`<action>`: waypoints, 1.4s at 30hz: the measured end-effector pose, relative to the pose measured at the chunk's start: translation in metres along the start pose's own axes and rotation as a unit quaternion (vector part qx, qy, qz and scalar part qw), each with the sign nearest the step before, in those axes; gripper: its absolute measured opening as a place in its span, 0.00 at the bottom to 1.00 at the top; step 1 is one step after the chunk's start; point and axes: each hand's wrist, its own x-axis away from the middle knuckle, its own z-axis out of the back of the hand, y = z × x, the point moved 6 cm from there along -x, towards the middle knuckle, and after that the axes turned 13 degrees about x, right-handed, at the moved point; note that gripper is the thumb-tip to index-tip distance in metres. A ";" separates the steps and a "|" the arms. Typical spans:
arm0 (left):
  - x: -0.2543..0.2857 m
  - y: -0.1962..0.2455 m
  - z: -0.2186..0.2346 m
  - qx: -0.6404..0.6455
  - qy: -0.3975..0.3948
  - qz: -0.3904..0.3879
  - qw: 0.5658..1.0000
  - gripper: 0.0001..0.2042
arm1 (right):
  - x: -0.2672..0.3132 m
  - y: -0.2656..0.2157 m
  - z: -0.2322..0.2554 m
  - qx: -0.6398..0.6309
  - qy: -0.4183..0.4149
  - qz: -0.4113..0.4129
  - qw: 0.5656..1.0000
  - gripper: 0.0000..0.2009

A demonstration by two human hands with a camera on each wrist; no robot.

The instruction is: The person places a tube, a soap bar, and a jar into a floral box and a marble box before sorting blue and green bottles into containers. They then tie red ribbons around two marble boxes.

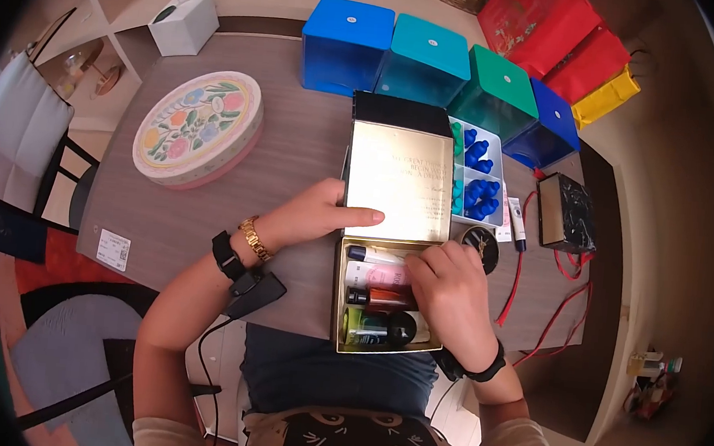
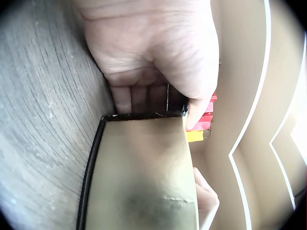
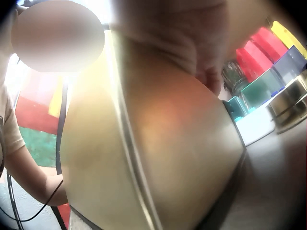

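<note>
My left hand [image 1: 323, 208] grips one lid [image 1: 399, 180]; whether my right hand [image 1: 454, 301] pinches anything, I can't tell. Its one gold-lined box [image 1: 338, 306], at the table's [image 1: 296, 141] near edge, holds one navy-capped tube [image 1: 378, 257] and two bottles [image 1: 363, 327]. Beyond stand four plastic bins [image 1: 426, 59].

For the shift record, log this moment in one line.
left hand: grips raised lid | right hand: over open box, by white tube, grip unclear | also inside: reddish bottle, green container
</note>
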 end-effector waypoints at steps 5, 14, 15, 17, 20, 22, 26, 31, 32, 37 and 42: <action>-0.001 -0.002 0.001 -0.003 -0.004 0.004 1.000 0.23 | 0.002 -0.002 0.000 -0.014 0.029 0.015 0.999 0.07; -0.002 -0.003 0.001 0.005 -0.006 0.000 1.000 0.23 | 0.000 -0.001 -0.010 -0.009 -0.011 -0.036 0.999 0.06; -0.002 -0.004 0.001 0.008 -0.007 0.000 1.000 0.23 | 0.000 -0.001 -0.009 -0.023 0.001 -0.038 0.999 0.06; -0.002 -0.002 0.000 0.008 -0.010 0.002 1.000 0.23 | 0.000 0.001 -0.005 -0.050 0.026 -0.041 0.998 0.05; -0.002 -0.002 0.000 0.003 -0.013 -0.008 1.000 0.24 | 0.001 0.002 -0.007 -0.054 0.006 -0.026 0.998 0.05; -0.003 -0.002 0.000 0.003 -0.016 -0.014 1.000 0.25 | -0.001 -0.001 -0.006 -0.041 -0.010 -0.021 0.999 0.05; -0.002 -0.002 0.000 0.007 -0.019 -0.006 1.000 0.24 | -0.001 0.002 -0.004 -0.063 -0.012 -0.018 0.998 0.04; -0.002 0.000 -0.001 0.009 -0.022 -0.008 1.000 0.24 | 0.002 0.015 0.003 -0.177 -0.021 -0.047 0.983 0.05; -0.002 0.000 -0.001 0.012 -0.023 -0.010 1.000 0.24 | 0.003 0.017 0.004 -0.189 -0.023 -0.051 0.980 0.05; -0.002 -0.002 0.000 0.010 -0.019 -0.007 1.000 0.24 | 0.002 0.017 0.009 -0.174 0.006 -0.034 0.984 0.09; -0.003 -0.003 0.001 -0.001 -0.015 -0.012 1.000 0.24 | 0.004 0.016 0.001 -0.133 0.008 -0.015 0.991 0.11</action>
